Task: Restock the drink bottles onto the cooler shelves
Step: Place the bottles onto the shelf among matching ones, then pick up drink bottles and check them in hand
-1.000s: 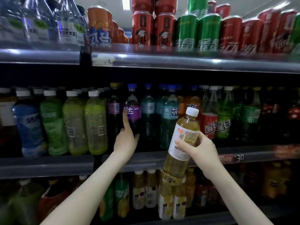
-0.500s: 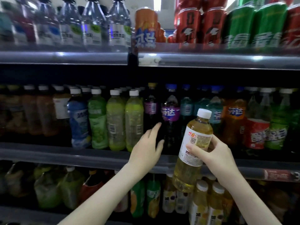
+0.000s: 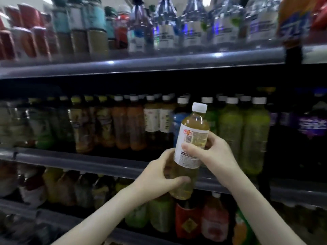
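Viewing from my station, I record the amber drink bottle held slightly tilted in the air before the middle shelf — cap uppermost. Left hand fingers wrap its lower body; right hand clasps the label. Green bottles stand behind on that shelf.

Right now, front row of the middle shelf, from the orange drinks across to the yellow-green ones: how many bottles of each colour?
Orange bottles: 2
White-labelled bottles: 2
Blue bottle: 1
Green bottle, partly behind the held bottle: 1
Yellow-green bottles: 2
Total: 8
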The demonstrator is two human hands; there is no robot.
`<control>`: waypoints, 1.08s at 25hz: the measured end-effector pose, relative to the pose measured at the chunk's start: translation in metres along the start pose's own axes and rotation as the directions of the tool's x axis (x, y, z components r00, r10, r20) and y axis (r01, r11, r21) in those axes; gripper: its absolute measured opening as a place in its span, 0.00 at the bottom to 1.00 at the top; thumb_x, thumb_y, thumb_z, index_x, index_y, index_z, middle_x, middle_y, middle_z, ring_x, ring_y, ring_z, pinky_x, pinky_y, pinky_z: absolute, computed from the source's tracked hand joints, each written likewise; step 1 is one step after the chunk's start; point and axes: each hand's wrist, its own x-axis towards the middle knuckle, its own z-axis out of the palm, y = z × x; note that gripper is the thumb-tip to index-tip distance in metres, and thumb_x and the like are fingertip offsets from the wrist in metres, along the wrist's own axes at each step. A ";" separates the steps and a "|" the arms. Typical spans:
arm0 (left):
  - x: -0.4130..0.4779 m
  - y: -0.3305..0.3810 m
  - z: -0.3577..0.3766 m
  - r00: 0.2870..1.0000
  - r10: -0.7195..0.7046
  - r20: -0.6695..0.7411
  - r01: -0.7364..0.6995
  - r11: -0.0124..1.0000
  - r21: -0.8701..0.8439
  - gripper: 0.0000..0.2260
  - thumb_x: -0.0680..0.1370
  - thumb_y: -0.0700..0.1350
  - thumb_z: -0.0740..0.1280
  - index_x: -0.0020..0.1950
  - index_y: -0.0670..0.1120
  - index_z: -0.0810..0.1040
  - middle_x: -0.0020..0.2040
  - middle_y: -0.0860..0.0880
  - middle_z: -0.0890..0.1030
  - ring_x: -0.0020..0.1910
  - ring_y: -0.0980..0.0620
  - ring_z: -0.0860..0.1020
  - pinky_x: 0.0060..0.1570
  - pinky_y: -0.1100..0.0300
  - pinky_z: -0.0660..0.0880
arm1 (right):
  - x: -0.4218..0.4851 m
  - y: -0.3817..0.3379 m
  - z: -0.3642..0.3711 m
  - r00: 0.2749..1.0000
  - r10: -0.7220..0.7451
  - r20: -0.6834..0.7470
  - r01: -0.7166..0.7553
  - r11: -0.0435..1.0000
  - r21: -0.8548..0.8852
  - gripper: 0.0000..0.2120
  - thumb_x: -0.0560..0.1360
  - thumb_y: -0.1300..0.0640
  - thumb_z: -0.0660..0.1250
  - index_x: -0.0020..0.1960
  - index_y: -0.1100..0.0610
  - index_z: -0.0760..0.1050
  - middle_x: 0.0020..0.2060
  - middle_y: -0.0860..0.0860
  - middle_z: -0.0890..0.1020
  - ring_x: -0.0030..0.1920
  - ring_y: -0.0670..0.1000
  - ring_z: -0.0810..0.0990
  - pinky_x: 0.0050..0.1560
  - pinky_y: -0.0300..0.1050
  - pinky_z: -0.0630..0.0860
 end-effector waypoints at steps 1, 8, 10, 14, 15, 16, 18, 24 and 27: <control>-0.005 -0.007 -0.018 0.999 0.011 -0.052 -0.010 1.000 0.029 0.28 0.70 0.50 0.74 0.67 0.59 0.67 0.56 0.61 0.79 0.55 0.64 0.77 0.56 0.61 0.76 | 0.006 -0.002 0.025 1.000 -0.022 0.004 0.022 1.000 0.017 0.16 0.66 0.54 0.77 0.52 0.48 0.79 0.44 0.40 0.85 0.45 0.39 0.83 0.43 0.34 0.78; 0.019 -0.050 -0.094 0.936 -0.003 -0.353 0.044 0.993 0.108 0.22 0.69 0.53 0.75 0.56 0.66 0.67 0.48 0.64 0.78 0.47 0.67 0.77 0.45 0.70 0.75 | 0.044 0.003 0.109 0.988 -0.144 0.052 0.149 0.983 -0.108 0.31 0.72 0.55 0.73 0.70 0.44 0.63 0.59 0.35 0.76 0.59 0.32 0.74 0.57 0.27 0.71; 0.035 -0.063 -0.102 0.924 -0.071 -0.375 0.098 0.994 0.053 0.27 0.69 0.54 0.75 0.65 0.58 0.68 0.52 0.62 0.76 0.51 0.63 0.75 0.49 0.67 0.74 | 0.053 0.012 0.119 0.991 -0.116 0.068 0.128 0.972 -0.196 0.35 0.74 0.55 0.71 0.75 0.46 0.57 0.61 0.35 0.72 0.59 0.28 0.69 0.57 0.22 0.67; 0.058 -0.095 -0.103 0.925 -0.180 -0.335 0.192 0.981 0.003 0.30 0.70 0.54 0.74 0.68 0.50 0.66 0.59 0.54 0.77 0.55 0.56 0.76 0.49 0.64 0.72 | 0.061 0.031 0.131 0.994 -0.099 0.040 0.106 0.934 -0.341 0.33 0.76 0.57 0.68 0.75 0.45 0.56 0.66 0.39 0.68 0.62 0.30 0.66 0.63 0.28 0.64; 0.062 -0.100 -0.103 0.923 -0.193 -0.332 0.203 0.979 -0.006 0.30 0.70 0.53 0.74 0.68 0.49 0.66 0.60 0.53 0.77 0.57 0.54 0.77 0.49 0.64 0.72 | 0.062 0.037 0.133 0.994 -0.097 0.044 0.106 0.922 -0.374 0.33 0.76 0.57 0.68 0.76 0.46 0.56 0.69 0.42 0.67 0.64 0.33 0.65 0.66 0.32 0.64; 0.067 -0.106 -0.103 0.920 -0.206 -0.335 0.212 0.977 -0.020 0.30 0.71 0.53 0.74 0.68 0.48 0.66 0.60 0.52 0.77 0.57 0.53 0.76 0.49 0.64 0.72 | 0.064 0.043 0.135 0.995 -0.083 0.053 0.098 0.911 -0.401 0.33 0.77 0.57 0.68 0.76 0.46 0.55 0.71 0.43 0.66 0.67 0.36 0.64 0.69 0.37 0.64; 0.076 -0.112 -0.104 0.919 -0.219 -0.328 0.223 0.974 -0.023 0.31 0.71 0.51 0.73 0.69 0.47 0.64 0.62 0.50 0.76 0.60 0.51 0.75 0.52 0.63 0.72 | 0.065 0.053 0.140 0.996 -0.042 0.072 0.070 0.895 -0.440 0.35 0.76 0.54 0.68 0.77 0.46 0.53 0.73 0.45 0.63 0.70 0.39 0.62 0.71 0.43 0.64; 0.089 -0.110 -0.090 0.920 -0.200 -0.336 0.267 0.950 0.165 0.35 0.69 0.55 0.74 0.66 0.43 0.61 0.64 0.45 0.71 0.61 0.46 0.73 0.54 0.55 0.74 | 0.068 0.068 0.155 0.999 0.008 0.032 0.011 0.839 -0.545 0.34 0.78 0.54 0.65 0.78 0.49 0.50 0.75 0.48 0.61 0.72 0.44 0.60 0.66 0.32 0.57; 0.088 -0.109 -0.085 0.921 -0.168 -0.351 0.265 0.931 0.251 0.36 0.69 0.59 0.72 0.68 0.44 0.60 0.64 0.44 0.69 0.63 0.45 0.68 0.59 0.53 0.71 | 0.066 0.067 0.154 0.999 0.032 0.011 -0.022 0.860 -0.510 0.33 0.79 0.59 0.63 0.78 0.50 0.51 0.75 0.48 0.61 0.72 0.45 0.62 0.66 0.33 0.58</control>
